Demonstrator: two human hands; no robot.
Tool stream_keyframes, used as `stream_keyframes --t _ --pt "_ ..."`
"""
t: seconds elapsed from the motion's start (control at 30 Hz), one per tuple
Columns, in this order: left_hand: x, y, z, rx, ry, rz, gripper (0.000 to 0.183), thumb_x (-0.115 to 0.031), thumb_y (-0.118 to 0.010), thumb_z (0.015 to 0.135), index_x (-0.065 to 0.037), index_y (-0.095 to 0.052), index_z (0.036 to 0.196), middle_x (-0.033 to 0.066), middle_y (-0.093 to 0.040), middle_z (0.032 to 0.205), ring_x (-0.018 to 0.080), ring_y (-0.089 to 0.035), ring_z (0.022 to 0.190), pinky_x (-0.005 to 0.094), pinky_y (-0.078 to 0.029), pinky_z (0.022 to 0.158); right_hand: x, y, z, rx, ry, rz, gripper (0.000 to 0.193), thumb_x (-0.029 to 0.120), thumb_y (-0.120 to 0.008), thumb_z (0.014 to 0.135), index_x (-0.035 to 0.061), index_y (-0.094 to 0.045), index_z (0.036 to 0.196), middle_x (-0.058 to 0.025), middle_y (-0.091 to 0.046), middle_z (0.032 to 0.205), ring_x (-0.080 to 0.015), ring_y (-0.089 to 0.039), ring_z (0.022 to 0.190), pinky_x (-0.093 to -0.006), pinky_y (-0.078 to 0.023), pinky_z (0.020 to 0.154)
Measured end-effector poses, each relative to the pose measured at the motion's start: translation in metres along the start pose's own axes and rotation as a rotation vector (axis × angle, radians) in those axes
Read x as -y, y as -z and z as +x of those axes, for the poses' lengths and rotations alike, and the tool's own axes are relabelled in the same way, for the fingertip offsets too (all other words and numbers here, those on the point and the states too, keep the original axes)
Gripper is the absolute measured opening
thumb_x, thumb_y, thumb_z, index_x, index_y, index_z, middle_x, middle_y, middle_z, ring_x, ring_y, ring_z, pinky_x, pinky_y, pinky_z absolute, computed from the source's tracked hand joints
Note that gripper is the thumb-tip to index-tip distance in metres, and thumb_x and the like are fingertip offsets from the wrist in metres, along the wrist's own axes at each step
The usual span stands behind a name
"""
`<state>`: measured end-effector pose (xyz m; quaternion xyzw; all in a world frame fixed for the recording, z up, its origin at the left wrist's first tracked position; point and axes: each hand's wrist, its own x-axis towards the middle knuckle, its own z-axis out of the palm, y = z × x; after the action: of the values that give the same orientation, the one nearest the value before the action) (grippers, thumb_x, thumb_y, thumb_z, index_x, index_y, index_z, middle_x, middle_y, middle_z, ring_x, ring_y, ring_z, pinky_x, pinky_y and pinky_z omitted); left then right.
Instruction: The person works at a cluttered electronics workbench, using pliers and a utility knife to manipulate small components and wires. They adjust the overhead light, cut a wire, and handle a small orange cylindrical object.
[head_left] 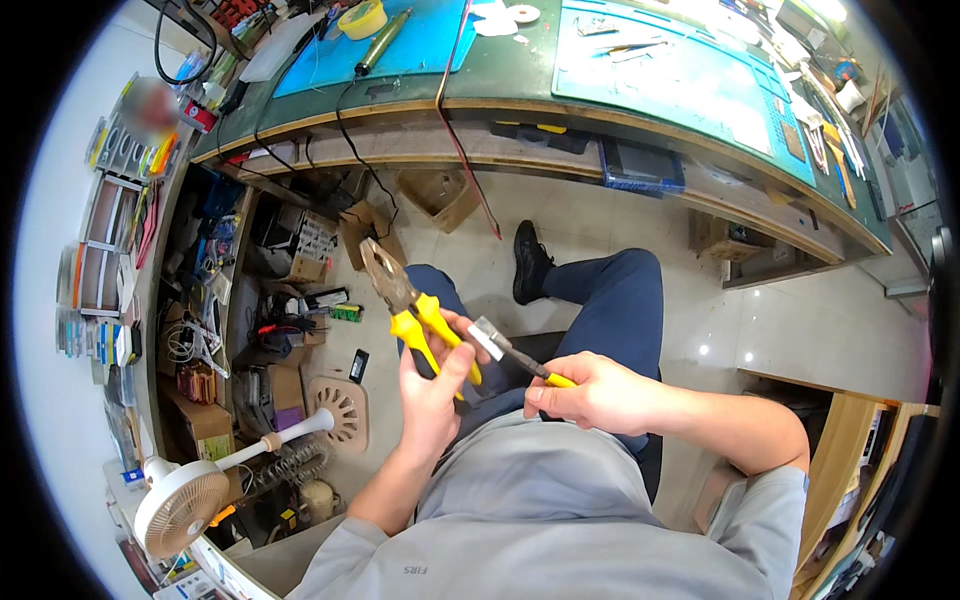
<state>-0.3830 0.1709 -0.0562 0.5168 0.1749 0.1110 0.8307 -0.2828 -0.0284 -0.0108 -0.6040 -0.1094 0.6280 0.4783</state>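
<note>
Over my lap, my left hand (437,380) is wrapped round the yellow and black handles of combination pliers (410,305). Their worn metal jaws point up and to the left, and the handles stand slightly apart. My right hand (592,390) grips a slim tool with a dark shaft and yellow handle (535,368). The tool slants up to the left, toward the fingers of my left hand. A small silver and white piece (487,338) is at its far end, beside my left fingertips; whether it belongs to the tool, I cannot tell.
Ahead is a workbench with a blue mat (420,45), a pale blue mat (660,80) and hand tools. Red and black wires (462,150) hang off its edge. Crowded shelves (205,330) and a white fan (182,508) stand left, a wooden cabinet (835,480) right.
</note>
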Motion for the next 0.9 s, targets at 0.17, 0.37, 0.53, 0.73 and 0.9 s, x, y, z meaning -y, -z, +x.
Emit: stream_keyframes --t 0.17,0.37,0.53,0.73,0.9 --pt "0.003 0.006 0.005 0.002 0.057 0.078 0.042 -0.012 -0.071 0.095 -0.005 -0.050 0.131 0.0071 -0.060 0.116 0.0182 -0.060 0.109 0.0349 -0.048 0.099 -0.009 0.002 0.006 0.305 -0.158 0.419 0.032 0.033 -0.056 0.104 0.0029 -0.066 0.099 0.0033 -0.046 0.069 -0.0094 -0.041 0.062 -0.0278 -0.035 0.056" --pt "0.003 0.006 0.005 0.028 0.133 0.011 0.042 -0.015 -0.071 0.095 -0.005 -0.049 0.130 0.0066 -0.060 0.113 0.0188 -0.060 0.106 0.0353 -0.048 0.098 -0.001 0.002 0.002 0.349 -0.214 0.524 0.033 0.033 -0.052 0.107 0.0035 -0.065 0.097 0.0034 -0.041 0.069 -0.0103 -0.035 0.062 -0.0280 -0.030 0.055" --pt "0.002 0.007 0.006 0.029 0.147 0.033 0.043 -0.018 -0.070 0.096 -0.005 -0.049 0.130 0.0065 -0.060 0.113 0.0186 -0.060 0.106 0.0350 -0.048 0.097 0.000 0.002 0.003 0.351 -0.210 0.546 0.034 0.033 -0.054 0.106 0.0019 -0.065 0.098 0.0023 -0.045 0.068 -0.0107 -0.039 0.060 -0.0291 -0.035 0.054" --pt "0.003 0.009 0.006 0.020 0.166 0.062 0.043 -0.016 -0.071 0.095 -0.004 -0.051 0.131 0.0076 -0.062 0.115 0.0175 -0.062 0.104 0.0318 -0.049 0.093 -0.010 0.002 0.007 0.275 -0.115 0.370 0.035 0.034 -0.053 0.106 0.0016 -0.065 0.098 0.0030 -0.045 0.067 -0.0109 -0.041 0.060 -0.0300 -0.038 0.054" --pt "-0.005 0.006 0.004 0.001 0.193 0.041 0.043 -0.010 -0.071 0.093 -0.004 -0.051 0.131 0.0061 -0.061 0.116 0.0138 -0.061 0.104 0.0311 -0.051 0.090 -0.025 -0.005 0.014 -0.124 0.242 -0.372 0.037 0.033 -0.057 0.101 -0.0019 -0.065 0.093 -0.0143 -0.061 0.069 -0.0309 -0.061 0.065 -0.0427 -0.049 0.062"
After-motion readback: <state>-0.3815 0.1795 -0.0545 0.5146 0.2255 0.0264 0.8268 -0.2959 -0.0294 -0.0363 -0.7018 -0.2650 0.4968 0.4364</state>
